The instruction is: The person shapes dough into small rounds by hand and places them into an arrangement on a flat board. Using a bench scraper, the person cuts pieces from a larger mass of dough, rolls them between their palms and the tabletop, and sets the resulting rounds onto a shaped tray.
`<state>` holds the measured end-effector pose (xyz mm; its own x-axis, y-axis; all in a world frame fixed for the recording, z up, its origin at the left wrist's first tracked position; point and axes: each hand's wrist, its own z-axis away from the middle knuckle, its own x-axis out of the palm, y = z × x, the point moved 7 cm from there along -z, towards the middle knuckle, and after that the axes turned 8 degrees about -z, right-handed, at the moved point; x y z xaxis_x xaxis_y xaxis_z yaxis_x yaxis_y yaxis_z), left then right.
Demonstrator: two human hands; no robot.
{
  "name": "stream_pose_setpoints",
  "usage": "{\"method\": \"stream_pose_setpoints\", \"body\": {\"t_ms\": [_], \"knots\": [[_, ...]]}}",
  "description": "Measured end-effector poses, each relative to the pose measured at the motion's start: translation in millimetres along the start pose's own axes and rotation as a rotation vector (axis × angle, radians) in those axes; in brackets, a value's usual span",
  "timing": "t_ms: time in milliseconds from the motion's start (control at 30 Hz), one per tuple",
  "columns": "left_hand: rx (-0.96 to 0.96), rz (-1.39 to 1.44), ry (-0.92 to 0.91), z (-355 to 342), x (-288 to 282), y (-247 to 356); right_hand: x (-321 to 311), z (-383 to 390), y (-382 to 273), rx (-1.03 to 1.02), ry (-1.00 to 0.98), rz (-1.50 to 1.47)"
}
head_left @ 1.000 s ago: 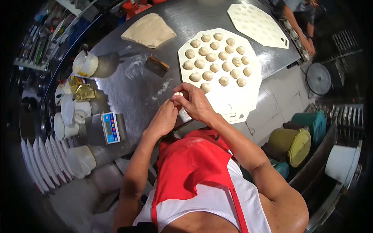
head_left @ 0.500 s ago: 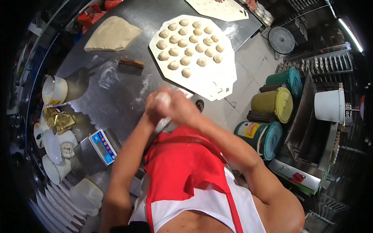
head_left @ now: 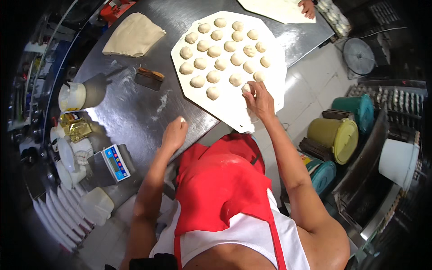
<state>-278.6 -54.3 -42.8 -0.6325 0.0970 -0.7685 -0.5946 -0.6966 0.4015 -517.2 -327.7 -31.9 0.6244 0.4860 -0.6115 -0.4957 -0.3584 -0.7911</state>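
My right hand (head_left: 260, 101) holds a small dough ball (head_left: 246, 89) in its fingertips over the lower right of a white octagonal board (head_left: 193, 103). Rows of pale dough balls (head_left: 220, 64) cover much of that board. My left hand (head_left: 175, 132) is closed above the steel table's front edge, with a tiny pale bit at its fingertips that I cannot make out. A slab of dough (head_left: 132, 33) lies at the back left. A wooden-handled scraper (head_left: 148, 80) rests between the slab and my left hand.
A digital scale (head_left: 116, 163), white tubs (head_left: 72, 96) and stacked trays (head_left: 56, 216) stand left. A co-worker's hand (head_left: 307, 10) touches a second board (head_left: 274, 9) at the back. Lidded bins (head_left: 333, 139) and a trough (head_left: 360, 189) are on the right.
My hands, earlier joined around dough, have parted. The right one has moved up and rightward onto the board with a ball; the left has dropped slightly leftward.
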Motion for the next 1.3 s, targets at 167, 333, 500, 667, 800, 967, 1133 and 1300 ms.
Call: {"method": "stream_pose_setpoints", "body": {"t_ms": [167,333,500,667,800,967,1133,1300], "knots": [[-0.140,0.139,0.267,55.7,8.4,-73.3,9.3,-7.9,-48.3,-0.091,0.022,0.085],[-0.424,0.206,0.210,57.7,-63.1,-109.2,146.6,-64.5,-204.8,-0.332,-0.351,-0.276],[-0.323,0.286,0.429,-15.3,-183.5,-163.4,311.2,-141.9,-225.6,-0.631,-0.163,0.150],[-0.118,0.683,0.668,-143.8,-277.8,-238.7,371.1,-158.5,-164.2,-0.622,-0.743,0.376],[-0.066,0.498,0.950,-267.3,-326.2,-302.8,353.4,-112.4,-161.0,-0.702,-0.692,0.433],[-0.095,0.439,0.810,-344.3,-321.0,-324.2,376.1,-46.0,-261.3,-0.428,-1.036,0.272],[0.051,0.280,0.743,-356.3,-356.6,-334.2,434.5,-5.0,-309.5,-0.701,-1.190,0.309],[-0.175,0.418,0.690,-356.3,-330.8,-316.1,425.6,9.5,-281.1,-0.811,-0.948,0.173]]}}
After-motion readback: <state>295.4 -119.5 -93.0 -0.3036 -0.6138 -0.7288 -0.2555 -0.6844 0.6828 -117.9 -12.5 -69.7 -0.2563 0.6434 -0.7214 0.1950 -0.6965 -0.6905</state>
